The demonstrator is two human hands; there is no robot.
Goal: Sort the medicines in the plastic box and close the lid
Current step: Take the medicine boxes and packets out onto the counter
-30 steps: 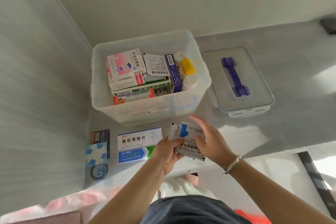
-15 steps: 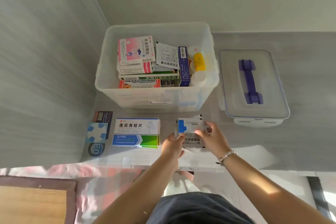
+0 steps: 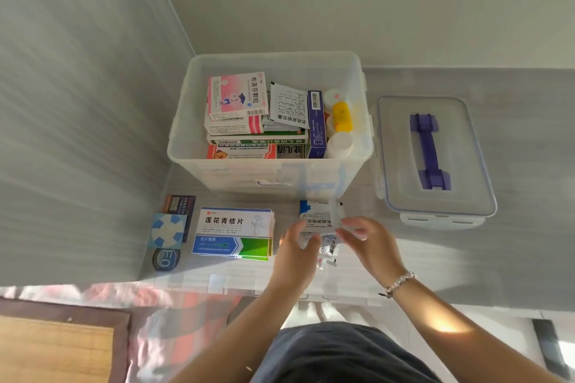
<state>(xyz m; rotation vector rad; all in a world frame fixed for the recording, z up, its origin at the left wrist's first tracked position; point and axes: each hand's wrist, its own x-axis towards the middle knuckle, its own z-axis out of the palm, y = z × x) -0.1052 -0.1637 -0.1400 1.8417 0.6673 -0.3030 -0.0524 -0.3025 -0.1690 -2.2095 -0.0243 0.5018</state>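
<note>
The plastic box (image 3: pixel 270 165) stands open on the worktop (image 3: pixel 513 258), already crammed, its lid (image 3: pixel 435 202) aside. Both hands, left hand (image 3: pixel 295 253) and right hand (image 3: pixel 370 242), pinch a loose sheaf of sachets (image 3: pixel 320 214) just before it; they could easily fan out and slip from her fingers (image 3: pixel 350 222)

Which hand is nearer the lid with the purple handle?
Right. The right hand is below and left of the lid; the left hand is farther left, both holding the sachets.

Bare forearms, a pale beaded bracelet (image 3: pixel 399 282) on the right wrist, dark grey-blue clothing (image 3: pixel 339 354).
</note>
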